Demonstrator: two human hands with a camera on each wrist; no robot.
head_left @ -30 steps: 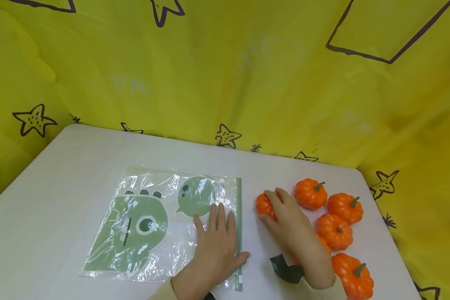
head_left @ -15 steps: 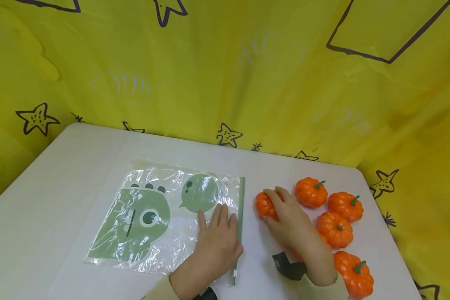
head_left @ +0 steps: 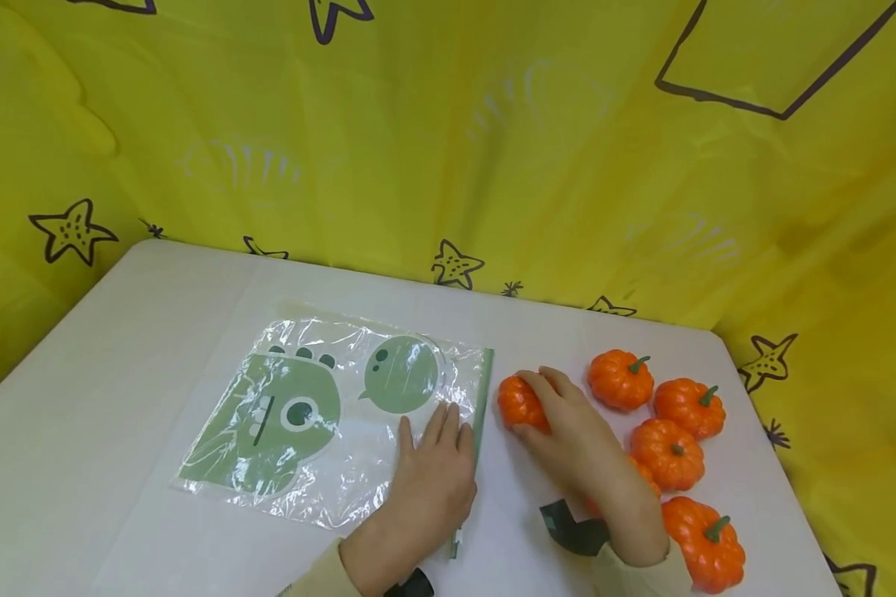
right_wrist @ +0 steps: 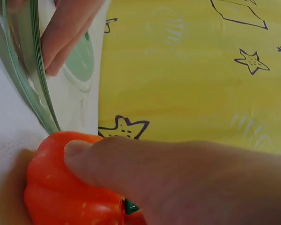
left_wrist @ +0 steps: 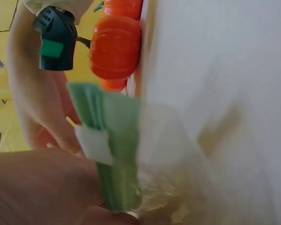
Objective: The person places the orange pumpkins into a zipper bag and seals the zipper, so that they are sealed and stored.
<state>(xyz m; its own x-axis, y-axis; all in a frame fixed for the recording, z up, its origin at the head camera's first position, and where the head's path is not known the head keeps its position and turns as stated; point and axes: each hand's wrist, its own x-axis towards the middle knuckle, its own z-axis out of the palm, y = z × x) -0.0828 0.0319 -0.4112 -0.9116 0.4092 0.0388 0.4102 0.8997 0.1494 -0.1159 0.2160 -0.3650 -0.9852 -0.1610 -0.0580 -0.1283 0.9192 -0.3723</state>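
A clear zip bag (head_left: 354, 444) printed with a green dinosaur lies flat, its green zip edge (head_left: 484, 390) towards the right. My left hand (head_left: 433, 477) grips that side of the bag, fingers spread over the top and thumb tucked out of sight at the edge. In the right wrist view the two green strips (right_wrist: 41, 86) stand apart, so the bag's mouth gapes. A white slider (left_wrist: 94, 144) shows in the left wrist view. My right hand (head_left: 575, 435) holds a small orange toy pumpkin (head_left: 518, 404) just right of the mouth, thumb pressed on its side.
Several more orange pumpkins (head_left: 667, 454) with green stems stand in a group on the right, some partly hidden by my right forearm. The white table (head_left: 194, 307) ends at a yellow cloth (head_left: 388, 166) with drawn stars behind it.
The bag has slid slightly away and to the right, and my left thumb has tucked in at its edge. My right hand has shifted the held pumpkin a little left, closer to the bag.
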